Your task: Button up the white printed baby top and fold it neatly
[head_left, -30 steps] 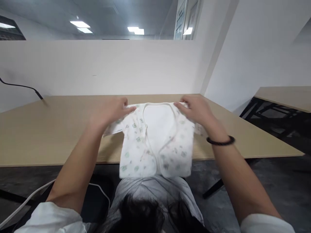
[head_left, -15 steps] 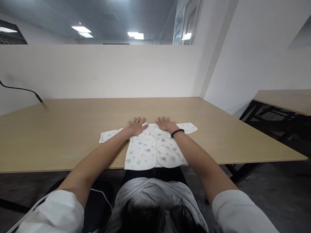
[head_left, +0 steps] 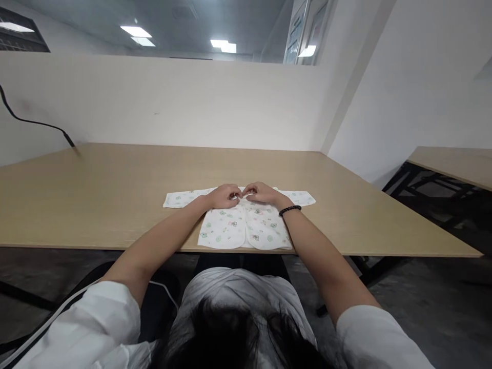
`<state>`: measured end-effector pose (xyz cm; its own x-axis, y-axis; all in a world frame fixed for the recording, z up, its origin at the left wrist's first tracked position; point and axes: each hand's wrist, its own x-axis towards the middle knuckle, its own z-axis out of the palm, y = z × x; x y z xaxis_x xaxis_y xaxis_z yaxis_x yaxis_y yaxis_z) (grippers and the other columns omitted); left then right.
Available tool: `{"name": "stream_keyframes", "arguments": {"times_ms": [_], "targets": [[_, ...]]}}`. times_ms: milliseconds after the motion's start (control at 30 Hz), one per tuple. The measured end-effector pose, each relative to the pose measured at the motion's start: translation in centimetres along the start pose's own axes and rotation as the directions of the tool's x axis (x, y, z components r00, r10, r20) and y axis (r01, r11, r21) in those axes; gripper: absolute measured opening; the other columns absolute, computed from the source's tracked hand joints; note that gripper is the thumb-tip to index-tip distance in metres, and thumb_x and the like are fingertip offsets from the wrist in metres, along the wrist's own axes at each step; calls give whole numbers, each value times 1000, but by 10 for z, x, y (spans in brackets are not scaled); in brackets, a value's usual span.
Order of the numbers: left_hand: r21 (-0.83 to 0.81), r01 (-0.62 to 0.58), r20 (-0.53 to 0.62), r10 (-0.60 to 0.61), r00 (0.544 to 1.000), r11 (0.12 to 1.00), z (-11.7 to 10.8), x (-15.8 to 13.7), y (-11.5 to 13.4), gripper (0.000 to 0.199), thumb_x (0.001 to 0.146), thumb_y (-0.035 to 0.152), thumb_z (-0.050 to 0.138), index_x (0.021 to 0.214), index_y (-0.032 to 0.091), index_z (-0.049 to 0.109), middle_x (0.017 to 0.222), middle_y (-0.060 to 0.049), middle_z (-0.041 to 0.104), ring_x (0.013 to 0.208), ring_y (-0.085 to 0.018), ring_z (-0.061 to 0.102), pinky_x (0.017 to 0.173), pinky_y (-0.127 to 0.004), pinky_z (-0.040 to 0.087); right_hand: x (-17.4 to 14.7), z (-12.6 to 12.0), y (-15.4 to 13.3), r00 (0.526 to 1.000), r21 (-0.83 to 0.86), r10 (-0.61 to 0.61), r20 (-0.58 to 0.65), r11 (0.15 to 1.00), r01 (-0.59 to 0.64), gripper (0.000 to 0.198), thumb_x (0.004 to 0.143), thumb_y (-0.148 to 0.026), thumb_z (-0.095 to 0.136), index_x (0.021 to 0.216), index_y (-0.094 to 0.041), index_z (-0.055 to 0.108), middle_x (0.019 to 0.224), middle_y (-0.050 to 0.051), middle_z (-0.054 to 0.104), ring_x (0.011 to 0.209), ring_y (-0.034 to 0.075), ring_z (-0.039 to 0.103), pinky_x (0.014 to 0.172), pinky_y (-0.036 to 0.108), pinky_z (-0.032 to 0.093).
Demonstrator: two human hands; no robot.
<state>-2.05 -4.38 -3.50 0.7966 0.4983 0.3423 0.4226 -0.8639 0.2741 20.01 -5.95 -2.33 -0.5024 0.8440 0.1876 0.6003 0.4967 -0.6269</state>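
A small white baby shirt (head_left: 223, 228) with green and pink animal prints lies spread on the table, its front split down the middle and its sleeves out to both sides. At its upper middle, by the neckline, my left hand (head_left: 226, 196) is closed, fingers curled and pinching the cloth. Close beside it my right hand (head_left: 260, 193) is closed on the cloth too, the fingertips of both hands nearly meeting. A dark beaded bracelet (head_left: 290, 210) circles my right wrist. Part of the neckline is hidden under my fingers.
The shirt rests near the front edge of a wooden table (head_left: 115, 205). A white partition (head_left: 192, 102) rises behind it. At the left is a black cable (head_left: 42, 123), and a second table (head_left: 457, 164) stands at the right. A white cord (head_left: 49, 320) runs by my left side.
My hands went from lying flat and spread on the shirt to curled and pinching, and came closer together at the neckline. The shirt's lower edge, earlier overhanging, now lies on the table.
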Motion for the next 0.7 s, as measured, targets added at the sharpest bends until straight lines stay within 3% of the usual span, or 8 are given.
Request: {"name": "stream_keyframes", "arguments": {"times_ms": [167,333,433,600,700], "targets": [[15,-53,40,52,998,998,-3,-1,-4,12,69,23,52,78,19,59,73,-2,60,64,-17,52,61,-28,41,1,3,-4,1000,75,-5,-5,997,5,19,60,-16,56,74,-15,69,71,1,60,68,15,48,65,27,36],[63,-45,44,42,998,997,0,-2,-6,4,71,23,51,70,20,49,67,-1,54,64,-18,50,60,-29,39,2,0,-3,1000,173,12,11,985,-13,13,61,-21,57,71,-17,64,63,-2,54,60,13,43,58,27,32],[100,-7,-10,8,1000,995,3,-1,-6,10,83,26,44,78,20,50,77,-5,58,71,-21,53,65,-31,42,2,-3,3,999,243,20,45,970,-31,13,60,-24,59,71,-18,62,64,-3,54,58,12,44,55,25,31],[153,53,-111,-36,993,987,2,1,-5,28,97,38,33,105,17,50,112,-15,57,96,-25,55,83,-37,44,2,-5,11,994,328,26,104,943,-59,18,60,-29,66,75,-19,62,66,-2,57,62,13,50,57,24,36],[172,75,-70,-64,995,982,2,1,-8,30,95,42,37,102,18,53,102,-12,61,90,-25,57,77,-35,44,3,-6,12,993,351,36,114,933,-74,20,60,-28,68,77,-20,61,66,-3,57,63,13,50,57,24,37]]}}
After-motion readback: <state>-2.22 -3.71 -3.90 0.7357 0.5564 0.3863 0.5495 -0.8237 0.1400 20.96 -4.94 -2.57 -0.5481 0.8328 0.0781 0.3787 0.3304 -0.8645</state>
